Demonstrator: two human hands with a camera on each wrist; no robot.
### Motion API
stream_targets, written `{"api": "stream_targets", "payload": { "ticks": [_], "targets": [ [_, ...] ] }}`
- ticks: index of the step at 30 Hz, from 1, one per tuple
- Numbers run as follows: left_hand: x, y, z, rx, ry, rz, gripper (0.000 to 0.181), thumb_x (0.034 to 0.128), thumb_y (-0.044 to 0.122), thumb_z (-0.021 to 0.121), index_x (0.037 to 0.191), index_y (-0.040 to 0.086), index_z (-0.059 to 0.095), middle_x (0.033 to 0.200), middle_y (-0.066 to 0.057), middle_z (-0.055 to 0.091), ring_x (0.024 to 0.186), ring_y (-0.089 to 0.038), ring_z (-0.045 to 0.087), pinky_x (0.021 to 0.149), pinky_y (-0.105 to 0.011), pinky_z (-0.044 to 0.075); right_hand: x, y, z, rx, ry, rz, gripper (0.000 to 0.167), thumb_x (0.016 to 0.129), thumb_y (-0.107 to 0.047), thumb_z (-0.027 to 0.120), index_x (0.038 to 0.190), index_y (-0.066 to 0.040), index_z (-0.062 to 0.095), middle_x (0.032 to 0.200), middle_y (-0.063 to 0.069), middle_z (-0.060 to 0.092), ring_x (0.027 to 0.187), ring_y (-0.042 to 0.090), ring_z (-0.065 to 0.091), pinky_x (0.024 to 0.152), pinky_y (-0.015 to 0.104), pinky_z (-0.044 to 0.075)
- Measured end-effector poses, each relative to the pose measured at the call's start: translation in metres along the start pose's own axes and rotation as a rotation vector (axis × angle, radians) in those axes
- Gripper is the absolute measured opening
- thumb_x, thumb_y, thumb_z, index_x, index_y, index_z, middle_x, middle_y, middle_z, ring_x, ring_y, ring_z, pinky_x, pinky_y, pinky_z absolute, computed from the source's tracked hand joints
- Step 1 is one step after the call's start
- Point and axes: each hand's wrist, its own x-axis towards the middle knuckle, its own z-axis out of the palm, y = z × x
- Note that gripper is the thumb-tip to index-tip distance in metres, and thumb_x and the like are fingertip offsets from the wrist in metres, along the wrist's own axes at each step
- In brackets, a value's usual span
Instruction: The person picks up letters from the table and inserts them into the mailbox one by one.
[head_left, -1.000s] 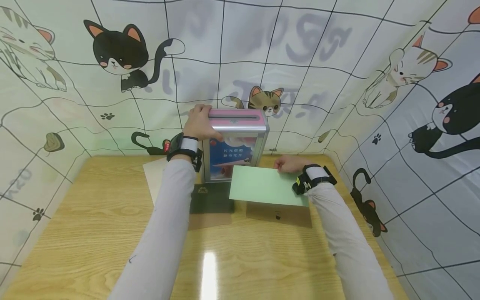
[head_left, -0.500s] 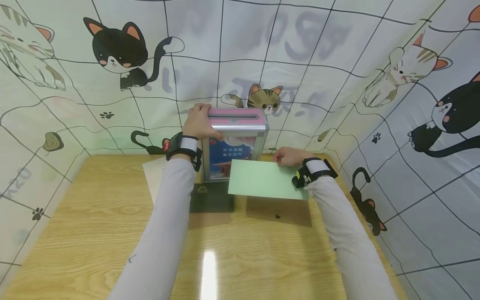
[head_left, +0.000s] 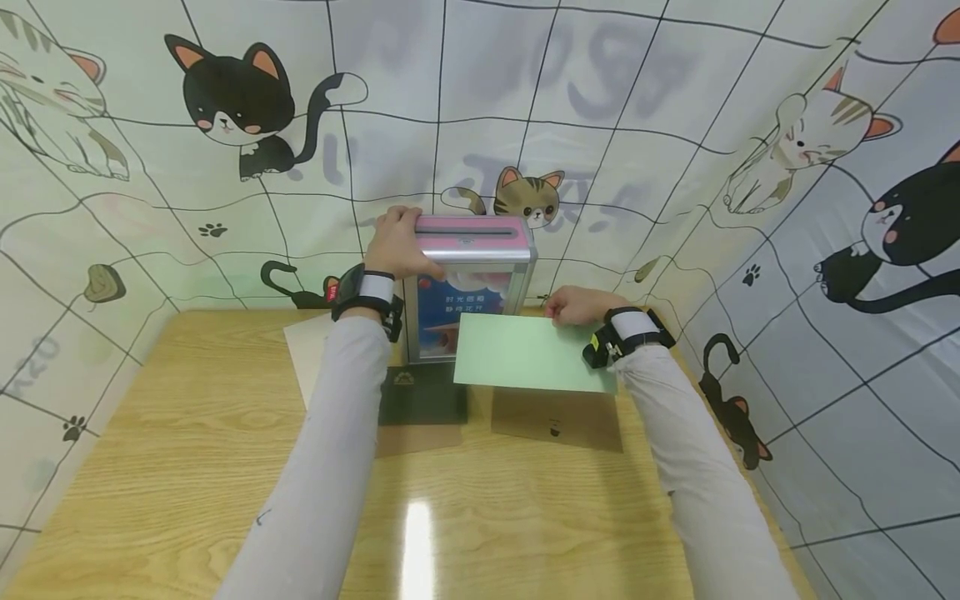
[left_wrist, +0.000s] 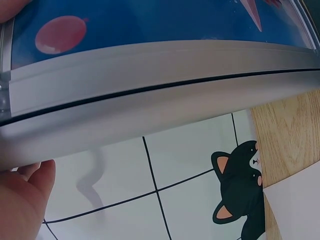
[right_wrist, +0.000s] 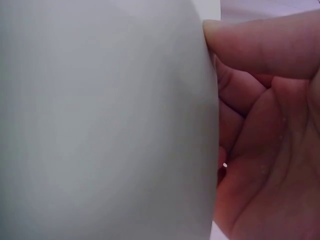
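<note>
A slotted box [head_left: 467, 296] with a pink top, silver frame and blue printed front stands upright at the back. My left hand [head_left: 397, 246] grips its upper left corner, thumb in front; in the left wrist view the box's silver edge [left_wrist: 150, 107] fills the upper half and the left hand's fingers [left_wrist: 42, 182] show behind it. My right hand [head_left: 581, 306] pinches the far edge of a light green, envelope-sized rectangle of paper [head_left: 534, 352], held above the table right of the box. In the right wrist view, the thumb [right_wrist: 260, 42] presses on that paper's edge.
On the wooden table [head_left: 187, 467] a dark green envelope [head_left: 423, 398] lies before the box, over a tan piece [head_left: 420, 440]. A brown piece [head_left: 557, 419] lies partly under the raised paper. White paper [head_left: 306, 346] lies left. Cat-patterned cloth [head_left: 630, 100] closes the back and sides.
My right hand has raised the light green paper slightly toward the back, so more of the brown piece shows below it. My left hand has stayed on the box.
</note>
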Motion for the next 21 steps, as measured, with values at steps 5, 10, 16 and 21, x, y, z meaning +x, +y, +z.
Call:
{"api": "stream_targets", "payload": {
  "ticks": [5, 10, 16, 21],
  "targets": [
    [0.000, 0.001, 0.000, -0.003, 0.003, -0.003, 0.108, 0.0502, 0.038, 0.081, 0.141, 0.008, 0.030, 0.142, -0.016, 0.026, 0.128, -0.034, 0.025, 0.096, -0.047, 0.038, -0.002, -0.007, -0.007, -0.024, 0.005, 0.006, 0.011, 0.076, 0.004, 0.044, 0.074, -0.005, 0.050, 0.070, 0.001, 0.041, 0.057, 0.012, 0.036, 0.055, 0.024, 0.030],
    [0.002, 0.000, 0.000, -0.003, 0.004, -0.004, 0.108, 0.0502, 0.037, 0.081, 0.141, 0.008, 0.029, 0.143, -0.016, 0.025, 0.128, -0.034, 0.025, 0.096, -0.048, 0.038, -0.002, -0.011, -0.012, -0.028, 0.015, 0.012, 0.013, 0.073, 0.005, 0.044, 0.075, -0.004, 0.053, 0.070, 0.001, 0.043, 0.057, 0.012, 0.037, 0.054, 0.024, 0.030],
    [0.003, -0.001, 0.002, -0.001, 0.009, 0.001, 0.109, 0.0497, 0.038, 0.080, 0.141, 0.008, 0.029, 0.143, -0.016, 0.025, 0.128, -0.034, 0.025, 0.095, -0.048, 0.038, -0.004, -0.018, -0.017, -0.042, 0.032, 0.005, 0.011, 0.074, 0.004, 0.047, 0.078, -0.001, 0.055, 0.070, 0.001, 0.044, 0.057, 0.011, 0.037, 0.053, 0.023, 0.030],
    [0.001, 0.000, 0.001, -0.005, 0.010, 0.006, 0.107, 0.0507, 0.038, 0.080, 0.141, 0.008, 0.029, 0.142, -0.016, 0.025, 0.128, -0.034, 0.025, 0.096, -0.048, 0.038, -0.006, -0.023, -0.022, -0.053, 0.042, -0.008, 0.011, 0.075, 0.004, 0.046, 0.080, 0.000, 0.054, 0.069, 0.001, 0.042, 0.057, 0.012, 0.036, 0.054, 0.024, 0.030]
  ]
}}
